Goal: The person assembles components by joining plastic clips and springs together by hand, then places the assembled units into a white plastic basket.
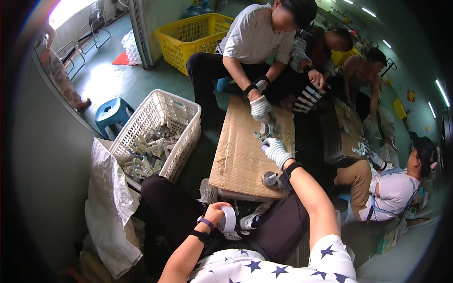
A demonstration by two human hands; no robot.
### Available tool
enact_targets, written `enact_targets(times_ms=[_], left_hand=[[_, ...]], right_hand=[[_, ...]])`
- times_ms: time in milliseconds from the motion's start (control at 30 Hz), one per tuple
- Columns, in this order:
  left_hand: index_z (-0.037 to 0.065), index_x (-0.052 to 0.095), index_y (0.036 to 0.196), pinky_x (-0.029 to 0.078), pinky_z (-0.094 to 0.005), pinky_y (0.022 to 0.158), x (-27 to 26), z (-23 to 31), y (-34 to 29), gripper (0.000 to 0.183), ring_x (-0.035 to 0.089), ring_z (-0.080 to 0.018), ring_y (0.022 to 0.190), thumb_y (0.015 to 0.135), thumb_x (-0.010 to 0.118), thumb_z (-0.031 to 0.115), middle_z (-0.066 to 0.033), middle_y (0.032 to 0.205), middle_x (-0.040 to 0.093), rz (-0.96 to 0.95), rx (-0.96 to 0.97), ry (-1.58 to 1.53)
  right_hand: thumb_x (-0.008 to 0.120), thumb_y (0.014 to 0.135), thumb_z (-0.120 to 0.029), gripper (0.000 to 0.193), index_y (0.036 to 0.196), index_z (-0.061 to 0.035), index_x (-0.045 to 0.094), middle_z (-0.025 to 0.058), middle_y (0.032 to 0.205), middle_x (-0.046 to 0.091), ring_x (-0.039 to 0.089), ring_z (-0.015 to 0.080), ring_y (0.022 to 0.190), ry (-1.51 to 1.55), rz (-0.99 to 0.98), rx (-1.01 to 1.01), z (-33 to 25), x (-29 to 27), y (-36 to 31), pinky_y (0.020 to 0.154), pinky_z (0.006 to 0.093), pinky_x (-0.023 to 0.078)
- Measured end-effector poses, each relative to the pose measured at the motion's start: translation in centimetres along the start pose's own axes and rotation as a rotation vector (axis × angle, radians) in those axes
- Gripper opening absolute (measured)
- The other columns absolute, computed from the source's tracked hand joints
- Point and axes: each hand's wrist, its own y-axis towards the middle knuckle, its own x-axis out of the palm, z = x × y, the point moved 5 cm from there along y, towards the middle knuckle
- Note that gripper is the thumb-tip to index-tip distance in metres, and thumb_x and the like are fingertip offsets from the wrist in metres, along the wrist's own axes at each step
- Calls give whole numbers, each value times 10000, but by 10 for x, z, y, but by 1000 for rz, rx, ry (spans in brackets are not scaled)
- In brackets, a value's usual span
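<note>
A roll of white tape (228, 220) hangs round the fingers of my left hand (213, 215), which is bare and sits low between my knees. My right hand (277, 152) wears a grey-and-white striped glove and reaches over a cardboard-topped box (238, 155). Its fingers are pinched at one end of a small blue-grey piece (259, 137), whose kind I cannot make out. Just beyond, several similar small pieces (270, 128) lie together on the cardboard. Across the box, a co-worker's gloved hand (261, 109) is down close to them. A round metal weight-like object (271, 178) stands near my right wrist.
To the left, a white basket (185, 123) holds many small pieces, with a white woven sack (111, 198) against it. A blue stool (112, 113) and a yellow crate (174, 45) stand farther back. Other people work at a second box (347, 118) on the right.
</note>
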Motion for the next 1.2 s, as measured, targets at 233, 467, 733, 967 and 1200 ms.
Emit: enact_targets(times_ms=[233, 467, 733, 967, 1200], left_hand=[[2, 650, 854, 496, -269, 667, -7, 0, -2, 301, 613, -153, 728, 703, 448, -161, -61, 812, 646, 12, -55, -52], [12, 652, 866, 498, -268, 659, -1, -2, 2, 191, 613, -144, 730, 762, 533, -96, -59, 822, 648, -44, -153, -102], [-1, 646, 876, 494, -262, 653, 5, -10, 10, 177, 604, -137, 710, 770, 539, -93, -53, 805, 643, -62, -204, -142], [-11, 645, 879, 490, -265, 678, 1, -1, 7, 366, 607, -150, 735, 668, 399, -182, -62, 817, 641, -28, -209, -124], [-16, 644, 876, 494, -264, 670, 7, 10, 3, 315, 605, -142, 724, 703, 429, -170, -58, 808, 641, -17, -222, -103]], right_hand=[[669, 712, -219, 191, 831, -70, 657, 178, 875, 634, 604, 332, 834, -103, -10, 183, 34, 10, 28, 754, 391, 482], [690, 723, -314, 433, 1078, -89, 586, 164, 1066, 595, 569, 314, 981, -535, -42, -33, 17, 26, 61, 839, 390, 456], [644, 745, -410, 449, 1010, -48, 631, 173, 985, 637, 612, 310, 906, -345, -280, 345, 82, 64, 88, 813, 393, 469], [586, 789, -282, 235, 917, -91, 632, 175, 864, 637, 609, 329, 841, -288, -158, 40, 11, 22, 79, 743, 407, 474], [465, 823, -100, 336, 1153, -111, 533, 122, 1183, 528, 533, 257, 1040, -941, 100, -61, 54, -39, 129, 854, 392, 420]])
